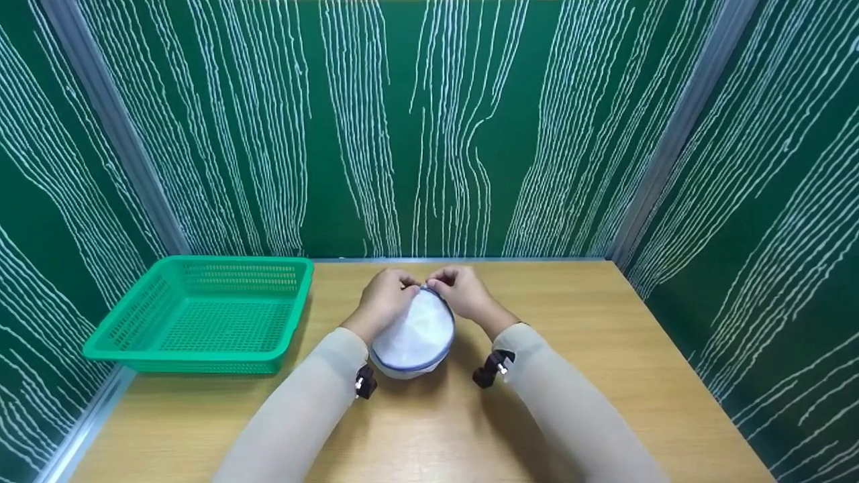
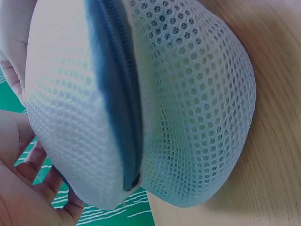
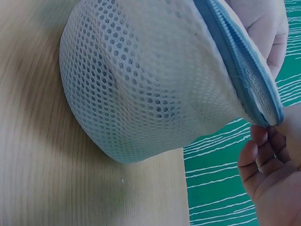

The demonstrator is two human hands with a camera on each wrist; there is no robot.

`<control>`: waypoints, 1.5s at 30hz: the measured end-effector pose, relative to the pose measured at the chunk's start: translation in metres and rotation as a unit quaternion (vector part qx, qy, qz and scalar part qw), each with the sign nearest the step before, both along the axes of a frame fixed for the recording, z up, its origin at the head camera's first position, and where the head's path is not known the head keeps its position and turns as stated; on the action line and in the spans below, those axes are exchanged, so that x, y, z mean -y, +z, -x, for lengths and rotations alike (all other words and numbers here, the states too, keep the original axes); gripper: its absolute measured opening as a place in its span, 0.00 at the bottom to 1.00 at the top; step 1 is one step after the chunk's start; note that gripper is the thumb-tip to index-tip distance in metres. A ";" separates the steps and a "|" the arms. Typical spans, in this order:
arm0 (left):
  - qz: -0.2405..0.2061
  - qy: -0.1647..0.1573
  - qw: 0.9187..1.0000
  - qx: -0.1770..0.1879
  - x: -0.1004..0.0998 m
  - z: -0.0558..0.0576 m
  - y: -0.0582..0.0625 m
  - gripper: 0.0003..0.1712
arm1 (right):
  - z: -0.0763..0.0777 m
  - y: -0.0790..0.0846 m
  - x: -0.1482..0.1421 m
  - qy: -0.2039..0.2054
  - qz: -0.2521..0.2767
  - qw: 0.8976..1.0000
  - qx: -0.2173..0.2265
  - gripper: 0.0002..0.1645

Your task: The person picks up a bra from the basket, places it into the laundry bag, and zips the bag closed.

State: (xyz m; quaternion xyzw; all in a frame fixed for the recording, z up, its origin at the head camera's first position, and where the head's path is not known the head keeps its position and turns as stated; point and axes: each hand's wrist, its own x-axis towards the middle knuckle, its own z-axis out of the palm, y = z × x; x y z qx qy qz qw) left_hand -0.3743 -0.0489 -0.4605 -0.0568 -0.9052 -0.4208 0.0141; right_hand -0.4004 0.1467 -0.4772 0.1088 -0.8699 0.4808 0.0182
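Observation:
A round white mesh laundry bag (image 1: 417, 329) with a blue zip around its lid sits on the table in front of me. At the bag's far edge my left hand (image 1: 388, 296) pinches the rim between thumb and fingers. Just to the right, the thumb and fingers of my right hand (image 1: 464, 292) pinch the zip edge, close to the left fingertips. The right wrist view shows the blue zip (image 3: 235, 66) with its two edges apart near the hand. In the left wrist view the mesh side (image 2: 202, 94) bulges out, with its lower part against the wood.
A green plastic basket (image 1: 288, 335) with slotted walls stands on the left of the wooden table (image 1: 570, 322). Green panels (image 1: 443, 134) with white wavy lines rise behind the table and at both sides, joined by grey metal posts (image 1: 678, 134).

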 end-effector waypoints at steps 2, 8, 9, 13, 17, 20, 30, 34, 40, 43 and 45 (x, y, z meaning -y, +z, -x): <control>0.005 0.005 1.000 0.000 0.000 0.000 0.000 0.10 | 0.000 0.000 0.000 0.002 -0.001 1.000 -0.004 0.07; 0.011 0.017 1.000 0.003 0.000 0.000 -0.002 0.09 | -0.001 -0.001 0.001 0.018 -0.006 1.000 -0.026 0.07; 0.011 0.018 1.000 0.003 0.000 0.000 -0.002 0.09 | -0.001 -0.001 0.001 0.019 -0.008 0.999 -0.031 0.07; 0.013 0.018 1.000 -0.002 0.000 -0.002 -0.002 0.09 | -0.001 -0.002 0.001 0.024 -0.018 0.998 -0.055 0.07; 0.014 0.026 1.000 0.000 0.001 -0.001 -0.002 0.10 | 0.000 -0.003 -0.001 0.023 -0.020 0.998 -0.057 0.07; 0.010 0.039 0.999 0.009 0.003 -0.001 -0.002 0.10 | 0.001 -0.003 -0.003 0.016 -0.021 0.998 -0.057 0.06; -0.006 0.068 0.997 0.022 0.009 -0.001 -0.004 0.09 | 0.000 -0.002 -0.010 0.018 -0.028 0.998 -0.056 0.07; -0.006 0.090 0.995 0.029 0.013 0.000 -0.006 0.10 | 0.001 -0.002 -0.013 0.010 -0.032 0.998 -0.053 0.07; 0.018 0.105 0.994 0.022 0.020 0.002 -0.011 0.11 | 0.001 -0.005 -0.017 0.009 -0.022 0.999 -0.043 0.07; 0.018 0.113 0.993 0.026 0.024 0.002 -0.013 0.12 | 0.001 -0.005 -0.019 0.008 -0.010 0.999 -0.033 0.07; 0.014 0.121 0.992 0.029 0.026 0.001 -0.014 0.12 | 0.001 -0.005 -0.020 0.007 -0.008 1.000 -0.029 0.07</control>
